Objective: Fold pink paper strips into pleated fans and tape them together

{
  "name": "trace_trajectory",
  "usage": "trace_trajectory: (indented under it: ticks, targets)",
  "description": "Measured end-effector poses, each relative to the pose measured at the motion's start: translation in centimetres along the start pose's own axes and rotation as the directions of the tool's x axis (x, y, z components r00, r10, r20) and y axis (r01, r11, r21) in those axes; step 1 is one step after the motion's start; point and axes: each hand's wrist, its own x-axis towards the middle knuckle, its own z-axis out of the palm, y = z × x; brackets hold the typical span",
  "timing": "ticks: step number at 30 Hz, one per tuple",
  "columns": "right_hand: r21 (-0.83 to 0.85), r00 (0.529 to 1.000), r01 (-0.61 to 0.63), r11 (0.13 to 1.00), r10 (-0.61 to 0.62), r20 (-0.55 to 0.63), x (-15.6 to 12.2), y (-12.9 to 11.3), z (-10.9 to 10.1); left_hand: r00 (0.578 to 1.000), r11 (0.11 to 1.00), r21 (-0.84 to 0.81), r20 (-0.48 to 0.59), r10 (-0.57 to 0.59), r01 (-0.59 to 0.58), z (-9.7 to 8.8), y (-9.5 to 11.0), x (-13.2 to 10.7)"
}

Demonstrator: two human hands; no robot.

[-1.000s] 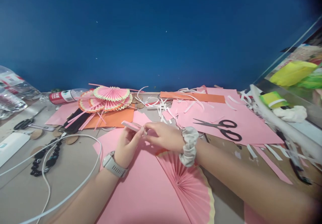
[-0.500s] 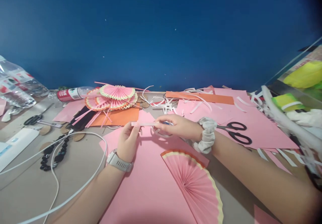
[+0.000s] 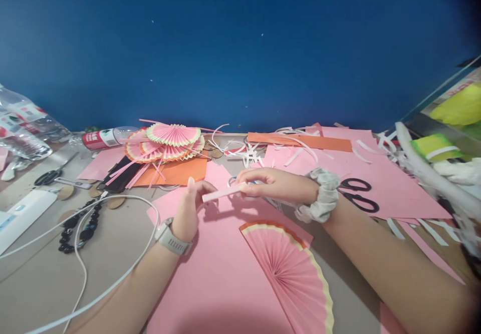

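Between thumb and fingers, my right hand [image 3: 263, 181] pinches a narrow pale pink paper strip [image 3: 220, 194] above a large sheet of pink paper [image 3: 210, 274]. My left hand [image 3: 191, 209] is beside the strip's free end, thumb raised and apart from the curled fingers, holding nothing. Below my right hand a pleated paper fan [image 3: 285, 269], pink with a yellow and orange rim, lies spread on the sheet. Part of a roll of clear tape [image 3: 232, 180] shows behind my right fingers. Several finished pleated fans with thin pink strips [image 3: 175, 138] are piled at the back left.
Black-handled scissors [image 3: 358, 194] lie on pink paper at the right, near an orange strip [image 3: 319, 142] and white paper scraps. At the left are a white cable [image 3: 124, 269], a beaded bracelet [image 3: 84, 229], other scissors [image 3: 48, 176] and plastic bottles [image 3: 30, 123]. A blue partition [image 3: 240, 48] stands behind.
My left hand has let go of the strip's left end, and its thumb has lifted away. The strip, held by my right hand, has tilted and shifted slightly right.
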Motion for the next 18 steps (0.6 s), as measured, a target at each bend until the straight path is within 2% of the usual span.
trace_trajectory:
  ticks: [2, 4, 5, 7, 9, 10, 11, 16, 18]
  targets:
    - [-0.042, 0.996, 0.035, 0.998, -0.032, 0.082, -0.2, -0.2, -0.3, 0.983, 0.998, 0.031, 0.172, -0.064, 0.059, -0.4, 1.1, 0.0]
    - [-0.098, 0.988, 0.061, 0.993, -0.047, 0.146, -0.1, -0.4, -0.1, 0.923, 0.987, 0.094, 0.353, -0.152, 0.127, -0.5, 2.3, -0.2]
    - [-0.128, 0.985, 0.070, 0.989, -0.048, 0.168, 0.0, -0.4, 0.2, 0.879, 0.979, 0.125, 0.432, -0.201, 0.163, -0.4, 2.7, -0.3]
    - [-0.184, 0.980, 0.084, 0.979, -0.047, 0.194, 0.3, -0.4, 0.8, 0.757, 0.950, 0.181, 0.573, -0.313, 0.256, -0.2, 3.1, -0.6]
    - [-0.234, 0.977, 0.096, 0.967, -0.046, 0.208, 0.6, -0.4, 1.5, 0.642, 0.919, 0.221, 0.661, -0.388, 0.327, -0.1, 2.9, -0.9]
    - [-0.257, 0.977, 0.098, 0.961, -0.043, 0.210, 0.6, -0.3, 1.8, 0.606, 0.908, 0.233, 0.684, -0.407, 0.347, -0.1, 2.6, -0.9]
    - [-0.279, 0.977, 0.096, 0.955, -0.038, 0.208, 0.7, -0.3, 2.0, 0.594, 0.904, 0.242, 0.688, -0.417, 0.353, -0.1, 2.3, -1.0]
    - [-0.343, 0.982, 0.075, 0.937, -0.010, 0.186, 0.6, -0.2, 1.8, 0.669, 0.902, 0.280, 0.605, -0.432, 0.329, -0.3, 1.6, -1.0]
    - [-0.344, 0.981, 0.072, 0.936, -0.005, 0.192, 0.6, -0.2, 1.5, 0.673, 0.900, 0.280, 0.598, -0.436, 0.334, -0.4, 1.7, -1.0]
